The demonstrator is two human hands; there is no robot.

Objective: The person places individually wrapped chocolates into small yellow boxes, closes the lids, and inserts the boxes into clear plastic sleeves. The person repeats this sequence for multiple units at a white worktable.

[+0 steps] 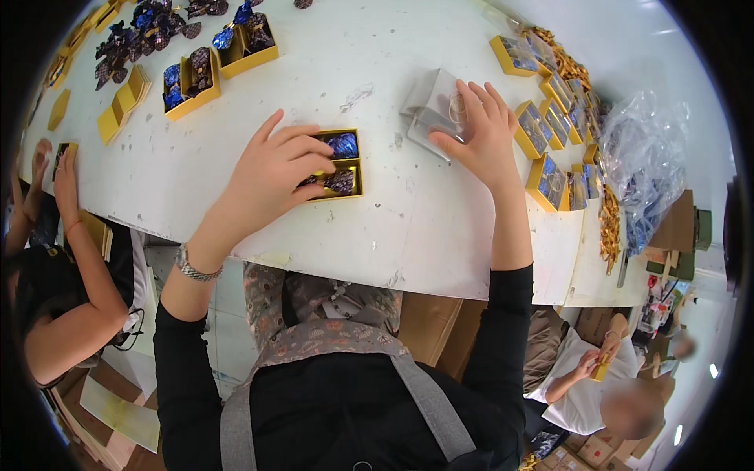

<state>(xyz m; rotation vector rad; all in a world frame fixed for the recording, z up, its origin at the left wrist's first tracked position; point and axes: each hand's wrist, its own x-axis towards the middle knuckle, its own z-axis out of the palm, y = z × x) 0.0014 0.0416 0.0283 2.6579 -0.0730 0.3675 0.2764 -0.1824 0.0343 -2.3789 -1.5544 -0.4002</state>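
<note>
My left hand (288, 163) is spread over a yellow box (360, 176) with a divider, its fingers at the left part of the box. Blue foil-wrapped pieces (343, 145) lie in the far compartment and dark patterned wrapped pieces (340, 181) in the near one. Part of the box is hidden under the hand, and whether the fingertips hold anything cannot be told. To the right, my right hand (480, 132) rests with thumb and fingers apart at a small stack of clear plastic lids (436, 109); its grip on them is unclear.
Open filled boxes (203, 106), yellow dividers (121, 115) and loose wrapped pieces (141, 35) lie at far left. Lidded boxes (548, 179), gold ties (610, 226) and a clear plastic bag (642, 147) are at right. Co-workers' hands (66, 171) show left, another person (589, 377) lower right.
</note>
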